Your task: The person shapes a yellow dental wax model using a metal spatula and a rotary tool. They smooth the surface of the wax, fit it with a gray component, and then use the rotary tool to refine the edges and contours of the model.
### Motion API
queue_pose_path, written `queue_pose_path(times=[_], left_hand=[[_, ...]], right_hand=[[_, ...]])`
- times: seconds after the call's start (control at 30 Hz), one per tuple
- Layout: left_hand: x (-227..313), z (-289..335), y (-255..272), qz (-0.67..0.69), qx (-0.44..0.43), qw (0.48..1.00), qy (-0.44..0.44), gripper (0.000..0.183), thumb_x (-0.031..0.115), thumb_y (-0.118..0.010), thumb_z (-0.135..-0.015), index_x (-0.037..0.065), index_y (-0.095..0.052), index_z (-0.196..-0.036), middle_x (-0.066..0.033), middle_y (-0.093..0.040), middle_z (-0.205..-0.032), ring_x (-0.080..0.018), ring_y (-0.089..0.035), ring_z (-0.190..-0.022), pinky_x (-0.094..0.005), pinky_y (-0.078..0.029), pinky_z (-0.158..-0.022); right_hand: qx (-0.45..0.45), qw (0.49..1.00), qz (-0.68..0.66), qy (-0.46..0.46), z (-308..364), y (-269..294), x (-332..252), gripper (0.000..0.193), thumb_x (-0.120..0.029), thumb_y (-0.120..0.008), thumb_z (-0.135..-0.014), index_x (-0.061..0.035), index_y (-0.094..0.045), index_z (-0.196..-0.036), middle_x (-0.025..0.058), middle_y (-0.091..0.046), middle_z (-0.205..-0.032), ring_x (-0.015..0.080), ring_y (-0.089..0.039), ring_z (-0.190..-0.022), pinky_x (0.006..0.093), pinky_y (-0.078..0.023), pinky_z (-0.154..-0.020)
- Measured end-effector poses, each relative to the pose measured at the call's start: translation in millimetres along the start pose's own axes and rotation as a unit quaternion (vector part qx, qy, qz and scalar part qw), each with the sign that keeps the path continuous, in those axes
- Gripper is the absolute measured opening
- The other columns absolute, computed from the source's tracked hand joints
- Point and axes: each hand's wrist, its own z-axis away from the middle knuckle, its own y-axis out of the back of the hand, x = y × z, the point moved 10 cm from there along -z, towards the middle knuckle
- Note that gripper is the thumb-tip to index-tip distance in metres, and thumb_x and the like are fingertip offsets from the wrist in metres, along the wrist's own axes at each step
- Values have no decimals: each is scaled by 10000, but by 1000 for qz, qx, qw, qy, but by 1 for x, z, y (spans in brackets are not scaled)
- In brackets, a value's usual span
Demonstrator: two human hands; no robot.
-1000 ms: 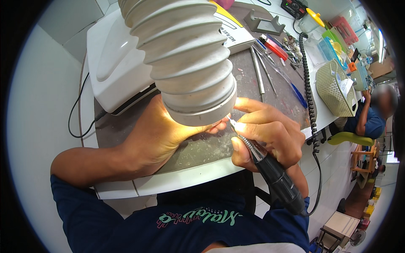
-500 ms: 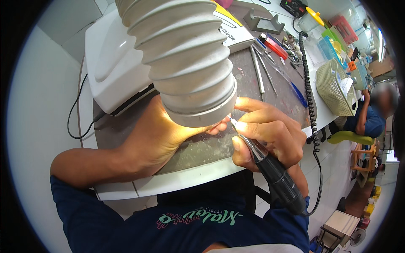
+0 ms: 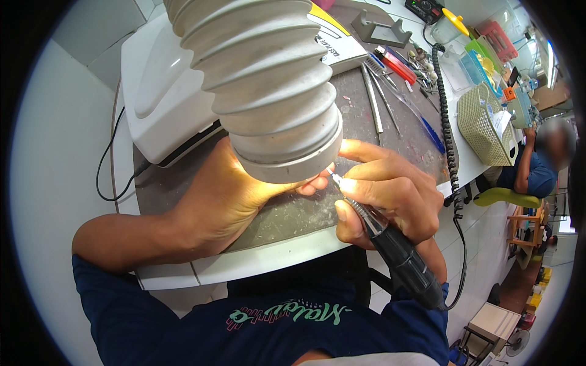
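Note:
My right hand grips a black rotary handpiece like a pen. Its metal nose and small bur slant up and to the left, toward the fingertips of my left hand. A wide ribbed white hose comes down from above, and its rim covers most of my left fingers. Those fingers are curled in; whatever they hold is hidden under the hose mouth. Bright light falls on both hands there. From the handpiece's rear end, a black cord runs up along the right side.
On the grey mat lie a metal rod tool, a red lighter and a blue-handled brush. A white machine, a box and a grey stand surround them. A woven basket stands right; a person sits beyond.
The bur tip has shifted very slightly up and left by my left fingertips. Otherwise both hands keep almost the same pose.

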Motion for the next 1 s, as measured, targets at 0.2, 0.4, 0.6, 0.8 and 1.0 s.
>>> queue_pose_path(times=[0.2,0.4,0.6,0.8,1.0], left_hand=[[-2,2,2,14,7,1000,16,290,91,-617,-978,-40,-569,-1232,-111,-638,-1069,-152,-608,-984,-292,-503,-905],[-4,0,1,20,35,999,18,243,58,-604,-972,-18,-577,-1201,-103,-631,-1051,-148,-599,-972,-284,-491,-871],[-11,6,12,44,116,991,47,228,56,-617,-942,15,-577,-1163,-93,-623,-1040,-147,-596,-929,-285,-487,-859],[-13,5,15,63,119,990,33,260,27,-634,-943,-21,-564,-1189,-115,-640,-1022,-163,-619,-919,-294,-504,-834],[-11,4,15,57,123,991,19,246,40,-624,-943,-19,-570,-1176,-113,-629,-1006,-168,-608,-897,-291,-498,-830]], right_hand=[[5,1000,0,2,0,-2,0,188,-1,-785,-708,2,-644,-833,124,-659,-781,318,-736,-882,356,-603,-722],[18,1000,6,7,5,1,2,170,-19,-774,-723,-7,-634,-818,116,-641,-760,304,-734,-874,372,-606,-732],[45,998,-15,27,7,3,3,210,-45,-750,-692,-25,-579,-812,110,-601,-793,262,-659,-718,352,-562,-648],[56,998,-6,31,13,6,4,269,-63,-746,-676,-36,-502,-788,91,-511,-728,271,-592,-648,373,-506,-576],[61,997,-12,47,14,5,4,273,-89,-747,-700,-34,-501,-805,100,-524,-759,275,-599,-663,379,-503,-581]])
